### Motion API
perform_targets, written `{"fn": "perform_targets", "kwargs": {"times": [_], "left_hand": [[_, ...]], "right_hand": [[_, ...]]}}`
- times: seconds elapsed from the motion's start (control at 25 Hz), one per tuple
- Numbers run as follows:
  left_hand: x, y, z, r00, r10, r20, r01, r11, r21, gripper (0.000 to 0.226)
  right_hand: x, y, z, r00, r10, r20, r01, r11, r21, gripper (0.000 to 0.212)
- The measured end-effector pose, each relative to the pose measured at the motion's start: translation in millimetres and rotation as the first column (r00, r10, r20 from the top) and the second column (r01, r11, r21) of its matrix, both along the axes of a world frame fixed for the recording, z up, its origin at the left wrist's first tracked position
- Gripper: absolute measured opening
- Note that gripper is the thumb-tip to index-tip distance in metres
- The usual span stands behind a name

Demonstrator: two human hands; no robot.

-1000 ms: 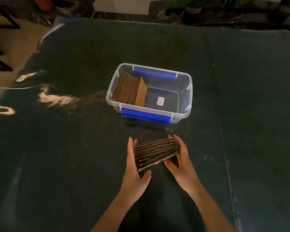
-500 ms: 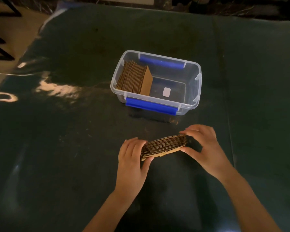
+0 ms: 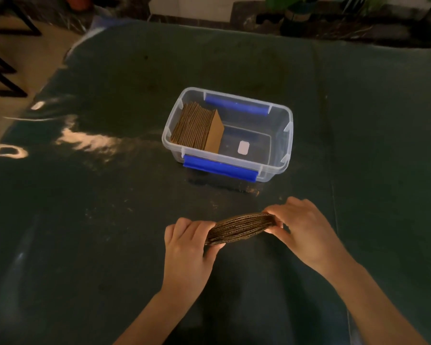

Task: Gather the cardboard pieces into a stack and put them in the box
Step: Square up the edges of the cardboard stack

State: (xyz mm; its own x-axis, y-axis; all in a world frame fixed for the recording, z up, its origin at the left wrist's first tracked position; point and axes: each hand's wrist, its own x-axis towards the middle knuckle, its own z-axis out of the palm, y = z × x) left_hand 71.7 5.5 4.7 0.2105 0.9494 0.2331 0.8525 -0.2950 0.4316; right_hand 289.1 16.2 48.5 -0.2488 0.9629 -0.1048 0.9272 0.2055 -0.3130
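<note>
Both hands (image 3: 184, 247) (image 3: 306, 232) clasp cardboard stack (image 3: 241, 227) ends.

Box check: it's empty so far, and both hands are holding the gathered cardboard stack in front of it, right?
Not quite. The head view shows the box already holds cardboard pieces standing at its left end. The rest holds: the left hand and right hand grip the cardboard stack in front of it.

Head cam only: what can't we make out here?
- Ends of the held stack: covered by the left hand and right hand.
- Whether the stack touches the table: not clear from this angle, dim light.
- Piece count in the box: edges too fine to count.
- White label on the box floor: too small to read.
- Plants behind the table: cut off by the top edge.
</note>
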Motion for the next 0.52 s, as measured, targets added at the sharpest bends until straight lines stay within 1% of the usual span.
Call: {"fn": "perform_targets", "kwargs": {"times": [0.08, 0.16, 0.24, 0.32, 0.36, 0.52], "left_hand": [[11, 10, 17, 0.998, 0.019, 0.055, -0.022, 0.998, 0.055, 0.041], [30, 31, 41, 0.99, 0.051, 0.129, -0.066, 0.991, 0.113, 0.037], [56, 60, 63, 0.979, 0.094, 0.182, -0.125, 0.979, 0.163, 0.031], [80, 89, 77, 0.968, 0.157, 0.195, -0.19, 0.968, 0.166, 0.029], [90, 101, 80, 0.966, 0.191, 0.175, -0.216, 0.967, 0.136, 0.029], [115, 128, 63, 0.964, 0.252, 0.081, -0.249, 0.967, -0.047, 0.027]], "right_hand": [[13, 16, 28, 0.997, 0.073, 0.039, -0.077, 0.993, 0.094, 0.026], [32, 52, 61, 0.984, 0.138, 0.115, -0.16, 0.964, 0.214, 0.024], [50, 101, 89, 0.971, 0.171, 0.169, -0.212, 0.94, 0.266, 0.022], [62, 153, 100, 0.966, 0.205, 0.158, -0.237, 0.948, 0.214, 0.024], [65, 175, 99, 0.96, 0.226, 0.167, -0.255, 0.951, 0.175, 0.025], [70, 223, 62, 0.937, 0.279, 0.211, -0.297, 0.953, 0.06, 0.025]]}}
